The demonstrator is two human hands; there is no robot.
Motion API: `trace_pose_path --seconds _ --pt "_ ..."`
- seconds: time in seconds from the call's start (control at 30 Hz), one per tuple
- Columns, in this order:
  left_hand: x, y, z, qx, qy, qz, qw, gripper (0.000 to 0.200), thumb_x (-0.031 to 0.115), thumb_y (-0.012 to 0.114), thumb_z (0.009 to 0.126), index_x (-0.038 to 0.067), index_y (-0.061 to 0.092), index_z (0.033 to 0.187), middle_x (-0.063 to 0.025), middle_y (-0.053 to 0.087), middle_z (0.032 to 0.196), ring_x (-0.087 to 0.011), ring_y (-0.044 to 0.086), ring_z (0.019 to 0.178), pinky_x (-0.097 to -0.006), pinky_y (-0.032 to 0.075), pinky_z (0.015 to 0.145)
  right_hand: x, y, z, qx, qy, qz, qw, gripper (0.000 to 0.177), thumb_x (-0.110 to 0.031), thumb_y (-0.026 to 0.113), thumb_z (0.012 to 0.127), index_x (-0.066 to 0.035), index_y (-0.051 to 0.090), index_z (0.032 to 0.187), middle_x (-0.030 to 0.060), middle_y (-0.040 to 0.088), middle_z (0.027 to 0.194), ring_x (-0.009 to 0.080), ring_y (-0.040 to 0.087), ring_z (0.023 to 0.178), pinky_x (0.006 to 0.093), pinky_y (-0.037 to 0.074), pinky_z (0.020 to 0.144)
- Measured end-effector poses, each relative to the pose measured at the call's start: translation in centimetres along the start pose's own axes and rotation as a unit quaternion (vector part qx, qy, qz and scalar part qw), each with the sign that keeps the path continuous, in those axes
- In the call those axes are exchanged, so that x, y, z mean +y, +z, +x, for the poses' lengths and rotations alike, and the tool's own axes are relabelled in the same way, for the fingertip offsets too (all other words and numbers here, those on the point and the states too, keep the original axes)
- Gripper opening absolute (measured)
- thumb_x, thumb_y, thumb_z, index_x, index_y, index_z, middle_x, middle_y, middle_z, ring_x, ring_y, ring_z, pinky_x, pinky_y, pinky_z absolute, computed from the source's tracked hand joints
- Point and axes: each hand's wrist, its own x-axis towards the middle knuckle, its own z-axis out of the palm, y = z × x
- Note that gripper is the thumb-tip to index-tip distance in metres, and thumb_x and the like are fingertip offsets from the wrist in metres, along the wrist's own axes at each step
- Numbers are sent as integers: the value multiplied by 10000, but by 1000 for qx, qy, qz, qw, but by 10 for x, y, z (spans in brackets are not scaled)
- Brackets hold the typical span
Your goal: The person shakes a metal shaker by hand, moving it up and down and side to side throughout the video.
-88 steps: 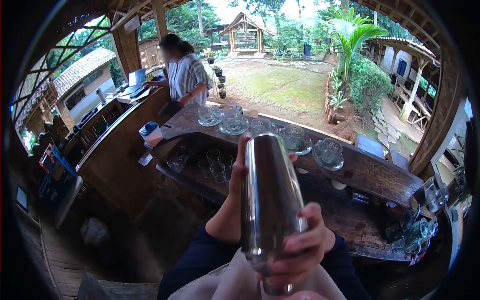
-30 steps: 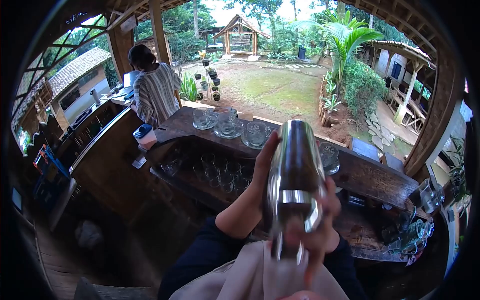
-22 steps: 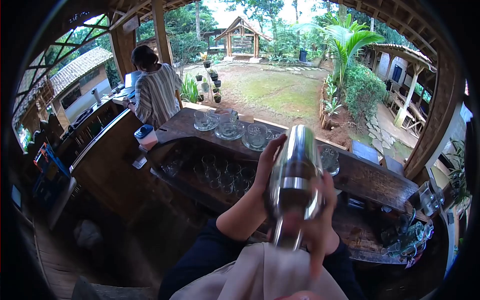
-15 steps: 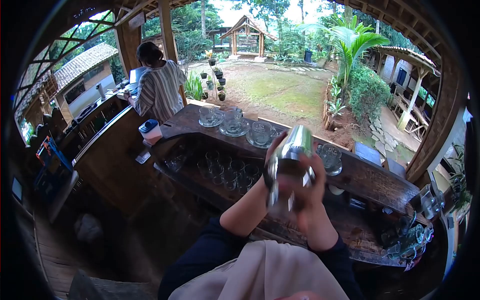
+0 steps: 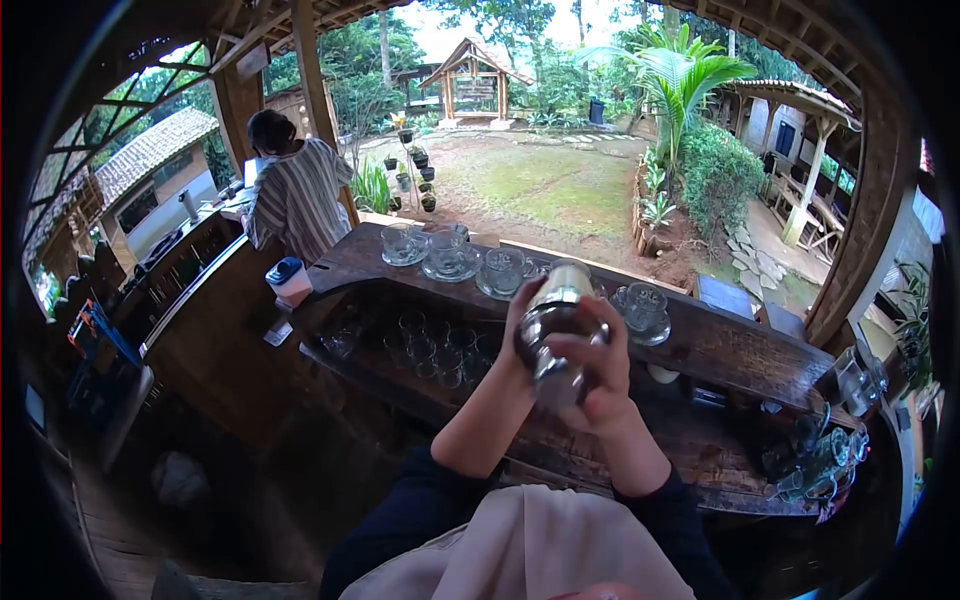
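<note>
A shiny metal cocktail shaker (image 5: 553, 318) is held up in front of me, tilted, its narrow end towards me and its wide end towards the garden. My left hand (image 5: 520, 325) wraps its left side. Round its right side and the near end curl the fingers of my right hand (image 5: 598, 365). Motion blurs the shaker's near end a little. Behind it on the dark wooden bar top stand glass cups on saucers: one cup (image 5: 503, 270) just left of the shaker and another cup (image 5: 643, 308) just right of it.
Several drinking glasses (image 5: 440, 350) stand on the shelf under the bar top (image 5: 740, 365). A lidded container (image 5: 289, 282) sits at the bar's left end. Glassware (image 5: 835, 460) crowds the right end. A person in a striped shirt (image 5: 300, 195) stands at the left counter.
The shaker and both hands have come lower and slightly left, and the shaker's angle has changed. Both hands keep their hold. The whole view has shifted a little.
</note>
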Motion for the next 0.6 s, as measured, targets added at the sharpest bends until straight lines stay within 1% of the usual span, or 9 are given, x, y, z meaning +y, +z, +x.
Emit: trace_pose_path --seconds 0.1,0.13,0.2,0.23,0.33,0.37,0.47,0.57,0.6 --pt "-5 14 -3 -56 -11 -6 998 524 440 437 874 -7 516 1137 -180 584 1064 -299 606 920 -424 503 823 -36 -16 13 57 67 111 990 631 -681 512 744 -162 654 1074 80 584 1064 335 431 1146 572 224 991" --pt "-9 28 -9 -79 -22 -4 997 531 422 425 906 -21 494 1190 -205 552 1155 -311 581 1013 -438 480 878 -66 -29 30 30 -2 113 993 494 -639 503 784 -282 640 1096 -2 583 1081 298 443 1151 592 243 974" --pt "-19 56 -25 -200 -41 -58 977 630 493 423 893 9 425 1296 -248 463 1278 -341 533 1104 -445 467 915 -66 7 29 219 -262 41 939 423 -644 464 805 -378 618 1095 -83 572 1095 286 438 1157 606 241 969" --pt "-24 70 -29 -159 8 -15 987 614 499 435 886 8 456 1254 -212 528 1188 -316 581 996 -427 493 859 -65 4 27 220 -261 45 939 423 -644 464 805 -378 618 1095 -83 572 1095 286 438 1157 606 241 969" --pt "-16 54 -17 -92 1 12 996 588 504 431 884 10 498 1194 -161 595 1092 -292 627 888 -410 513 813 -65 -26 13 4 -129 -76 989 463 -554 607 780 -285 549 1152 161 336 1263 367 347 1248 567 144 1064" --pt "-10 33 -1 -110 -30 2 993 567 494 419 885 12 512 1169 -155 597 1092 -290 627 886 -415 510 815 -65 -31 24 -57 21 51 997 681 -763 540 637 -218 686 1018 176 422 1262 333 364 1195 546 113 1058" --pt "-17 -34 14 -136 21 -119 983 516 474 394 884 28 538 1100 -145 625 998 -286 633 858 -434 515 793 0 -7 -4 -33 27 -32 999 647 -680 569 679 -169 657 1066 160 414 1284 391 365 1193 563 162 1049" --pt "-19 27 -4 -10 62 15 998 432 407 438 893 35 526 1095 -152 626 976 -278 632 868 -404 524 786 -61 -21 15 95 183 129 970 399 -414 641 754 -145 633 1048 107 472 1240 331 443 1171 473 281 1035" --pt "-17 46 -9 16 45 75 996 416 389 457 896 37 513 1111 -163 619 1001 -275 630 880 -394 527 784 -75 -29 11 93 105 131 981 331 -333 631 776 -152 630 1053 87 492 1219 294 448 1173 472 287 1029"
